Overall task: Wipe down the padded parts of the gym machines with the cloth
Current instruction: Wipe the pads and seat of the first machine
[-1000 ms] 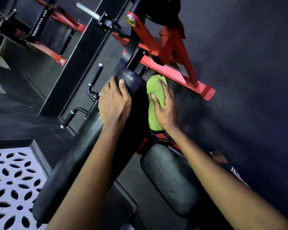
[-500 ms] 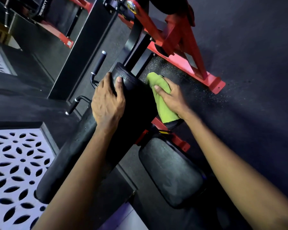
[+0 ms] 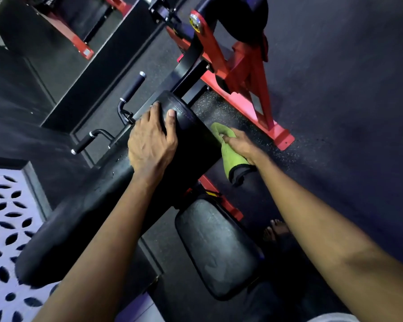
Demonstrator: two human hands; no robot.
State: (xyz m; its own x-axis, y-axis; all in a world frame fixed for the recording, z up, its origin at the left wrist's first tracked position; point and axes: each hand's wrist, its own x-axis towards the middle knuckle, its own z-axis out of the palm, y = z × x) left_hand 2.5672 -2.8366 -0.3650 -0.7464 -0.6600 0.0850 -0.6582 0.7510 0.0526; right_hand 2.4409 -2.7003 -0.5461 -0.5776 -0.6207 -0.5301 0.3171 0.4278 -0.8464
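The left hand (image 3: 151,140) lies over the upper end of the long pad (image 3: 79,219), its fingers bent round the far edge and the thumb flat on the top face, so it grips the pad and, I think, steadies it. The right hand (image 3: 241,145) holds the green cloth (image 3: 232,159) against the right side of this same pad, near the top. The thumb is tucked into the folds, the other fingers are mostly hidden behind the pad, and the lower end of the cloth hangs loose under the wrist. The step in hand seems to be the wiping of the pad's side edge – the top face looks dark and quite even, but I cannot tell whether it is already clean. The next move probably calls for firm pressure along the side, down toward the near end, with the left hand bracing. After that comes the seat pad (image 3: 216,249), which lies just below and shows dull grey marks. Beyond the hands are two black handles (image 3: 132,88), the red frame (image 3: 254,73) and the speckled dark floor (image 3: 335,112). A bare foot (image 3: 276,230) stands beside the seat pad – one should take care there when stepping round.
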